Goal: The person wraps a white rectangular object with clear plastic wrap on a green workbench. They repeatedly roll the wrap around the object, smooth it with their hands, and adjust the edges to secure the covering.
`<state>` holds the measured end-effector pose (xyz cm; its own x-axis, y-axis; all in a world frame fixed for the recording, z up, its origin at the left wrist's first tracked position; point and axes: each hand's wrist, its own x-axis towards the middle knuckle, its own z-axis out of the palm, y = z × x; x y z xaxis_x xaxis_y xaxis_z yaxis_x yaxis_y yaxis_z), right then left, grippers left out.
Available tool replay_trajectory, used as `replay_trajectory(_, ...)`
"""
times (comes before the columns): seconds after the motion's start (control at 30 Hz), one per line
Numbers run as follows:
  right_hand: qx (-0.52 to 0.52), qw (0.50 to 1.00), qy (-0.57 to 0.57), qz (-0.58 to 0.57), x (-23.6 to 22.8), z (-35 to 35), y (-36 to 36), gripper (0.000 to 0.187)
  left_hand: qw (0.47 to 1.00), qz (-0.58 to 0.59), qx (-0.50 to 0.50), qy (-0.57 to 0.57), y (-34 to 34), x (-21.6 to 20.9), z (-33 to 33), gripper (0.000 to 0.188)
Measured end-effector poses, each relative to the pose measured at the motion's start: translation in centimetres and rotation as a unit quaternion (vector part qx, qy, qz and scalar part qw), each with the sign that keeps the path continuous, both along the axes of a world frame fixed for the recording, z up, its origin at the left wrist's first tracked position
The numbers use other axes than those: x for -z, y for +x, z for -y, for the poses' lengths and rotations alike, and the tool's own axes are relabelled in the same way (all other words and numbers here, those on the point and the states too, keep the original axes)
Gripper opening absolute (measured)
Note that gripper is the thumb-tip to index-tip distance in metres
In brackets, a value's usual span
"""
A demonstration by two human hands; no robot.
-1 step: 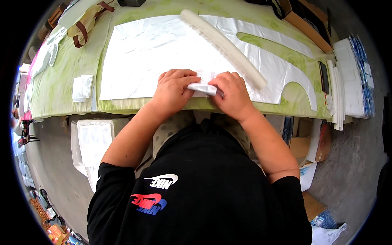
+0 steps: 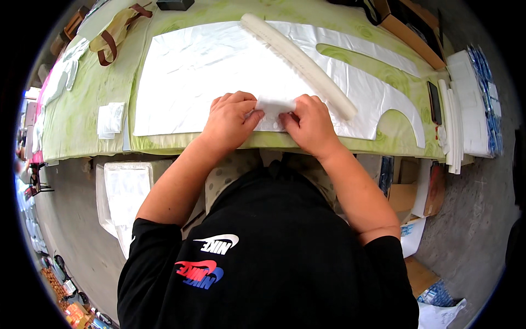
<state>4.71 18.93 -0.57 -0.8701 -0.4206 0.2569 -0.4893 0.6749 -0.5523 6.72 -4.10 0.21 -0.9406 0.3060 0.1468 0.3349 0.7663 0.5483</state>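
Observation:
A small, translucent whitish plastic packet (image 2: 275, 104) is stretched between my two hands near the front edge of the table. My left hand (image 2: 230, 118) pinches its left side between thumb and fingers. The right side is gripped by my right hand (image 2: 312, 125), thumb on the near face and fingers curled behind. Beneath both hands lies a large white plastic sheet (image 2: 192, 71), spread flat, with curved cut-outs at its right like an apron. A long off-white tube (image 2: 301, 63) rests diagonally across the sheet, beyond my right hand.
The table has a green patterned cloth (image 2: 87, 109). Small clear packets (image 2: 112, 119) lie at the left, a bag with brown handles (image 2: 109, 38) far left. At the right are a dark phone (image 2: 434, 103), white rolls (image 2: 449, 129), a stack of blue-edged packs (image 2: 482, 104) and a cardboard box (image 2: 408, 30).
The packet was a narrow folded strip tilted between my hands; now it is spread wider and faces me. My fingers have shifted to its two sides.

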Motion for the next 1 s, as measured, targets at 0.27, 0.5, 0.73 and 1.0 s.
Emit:
replay_trajectory(0.27,0.062,0.994,0.088,0.016,-0.5,1.7,-1.3,0.027,0.992,0.059,-0.093,0.066,-1.5,0.0,-0.8,0.043)
replay_trajectory(0.5,0.072,0.985,0.141,0.075,-1.5,2.3,-2.3,0.028,0.994,-0.082,-0.066,-0.018,-1.2,0.5,-1.5,0.062)
replay_trajectory(0.73,0.117,0.979,0.106,0.130,-2.0,2.3,-2.2,0.038,0.986,-0.021,0.005,-0.167,-1.4,1.0,-2.1,0.063)
replay_trajectory(1.0,0.041,0.966,0.144,0.209,-3.8,2.2,-3.9,0.054,0.987,-0.112,-0.002,0.114,3.6,0.0,-0.7,0.047)
